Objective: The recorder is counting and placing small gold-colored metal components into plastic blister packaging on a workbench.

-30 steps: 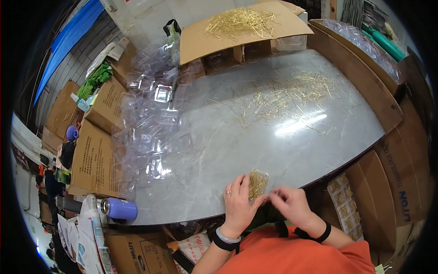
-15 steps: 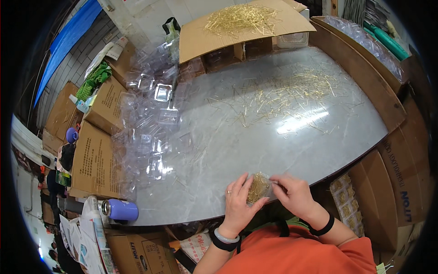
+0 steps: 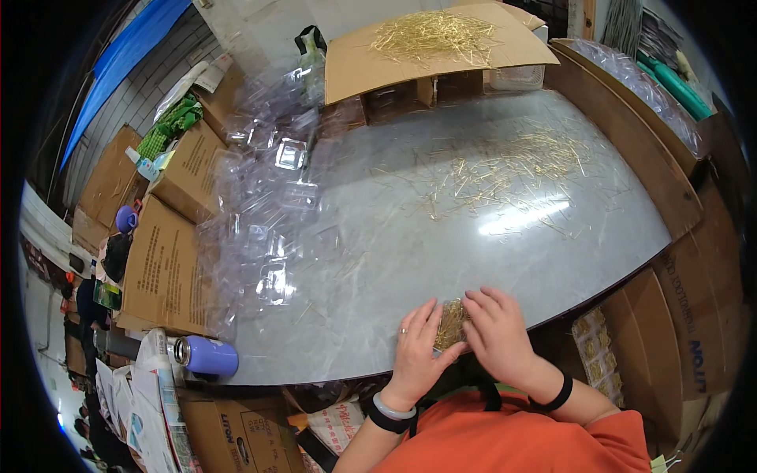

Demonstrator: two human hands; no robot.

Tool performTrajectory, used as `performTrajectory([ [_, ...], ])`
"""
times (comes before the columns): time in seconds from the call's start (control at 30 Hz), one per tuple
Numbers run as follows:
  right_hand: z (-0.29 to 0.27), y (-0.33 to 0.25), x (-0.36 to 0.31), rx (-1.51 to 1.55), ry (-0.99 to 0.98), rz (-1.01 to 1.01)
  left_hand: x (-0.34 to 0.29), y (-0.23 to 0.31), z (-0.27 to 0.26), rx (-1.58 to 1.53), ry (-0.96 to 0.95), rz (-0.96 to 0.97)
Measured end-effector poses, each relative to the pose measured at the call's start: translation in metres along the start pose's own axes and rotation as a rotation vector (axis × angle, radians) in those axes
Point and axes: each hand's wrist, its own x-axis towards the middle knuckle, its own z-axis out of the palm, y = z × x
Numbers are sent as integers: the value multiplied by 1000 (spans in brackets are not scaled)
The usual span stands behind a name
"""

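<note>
At the table's near edge, a small clear plastic box filled with gold wire hooks sits between my two hands. My left hand grips its left side, thumb at the near edge and fingers along the far side. My right hand presses against the box's right side with its fingers bent over that edge; some fingertips are hidden. Further up the grey table lies a loose scatter of gold wire hooks.
A heap of clear plastic boxes covers the table's left side. Cardboard at the back holds a pile of gold hooks. A purple bottle lies front left. Filled boxes sit in a carton below right.
My right hand has moved from pinching the box's right corner to lying along its right side. The left hand keeps its hold. The view has shifted slightly.
</note>
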Motion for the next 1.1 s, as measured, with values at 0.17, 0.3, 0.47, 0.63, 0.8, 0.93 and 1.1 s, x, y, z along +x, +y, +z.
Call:
performTrajectory([
  [0.17,-9,-8,-12,15,-61,-45,-1,0,-5,-33,-18,5],
  [0.3,-3,5,0,170,-53,7,0,2,-5,-13,-12,7],
  [0.47,2,8,-3,173,-62,-7,0,3,-6,-36,-18,-8],
  [0.63,4,11,-10,337,-47,33,-1,2,-7,-125,11,-16],
  [0.8,-9,13,0,77,-259,-166,-13,-7,-2,-101,55,50],
  [0.93,-8,19,-2,-14,-295,-234,-12,-1,-4,-164,55,12],
  [1.1,-7,-4,-4,-114,-196,-213,-19,-13,-1,-617,53,-153],
])
